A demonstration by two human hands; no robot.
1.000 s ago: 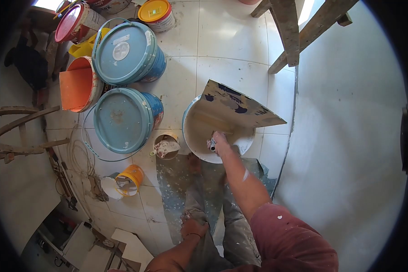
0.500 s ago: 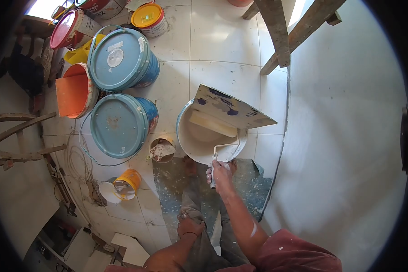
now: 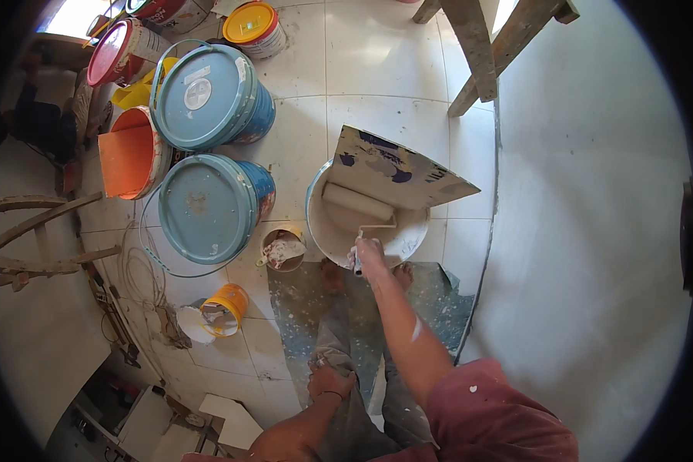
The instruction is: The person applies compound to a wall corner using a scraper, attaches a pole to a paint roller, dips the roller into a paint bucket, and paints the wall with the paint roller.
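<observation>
My right hand [image 3: 367, 256] is closed round the handle of a paint roller [image 3: 357, 202]. The roller's long pale sleeve lies inside a large round bucket [image 3: 313, 223] that holds whitish paint, against the lower face of a slanted board [image 3: 399, 171]. That board is smeared with dark paint and leans out over the bucket's far rim. My left hand [image 3: 331, 380] rests on my trouser knee [image 3: 333, 356], its fingers spread over the cloth and partly hidden.
Two blue lidded buckets [image 3: 208, 208] stand to the left, beside an orange-lined bucket [image 3: 138, 165]. Nearer are a small tub [image 3: 283, 250] and a yellow pot [image 3: 227, 308]. A wooden trestle [image 3: 477, 61] stands at the upper right, by the pale wall [image 3: 585, 215]. A paint-spotted sheet [image 3: 296, 316] lies underfoot.
My right hand and the roller have moved forward, and the sleeve sits deeper in the bucket, lower on the board. The whole view has shifted slightly. My left hand stays on the knee.
</observation>
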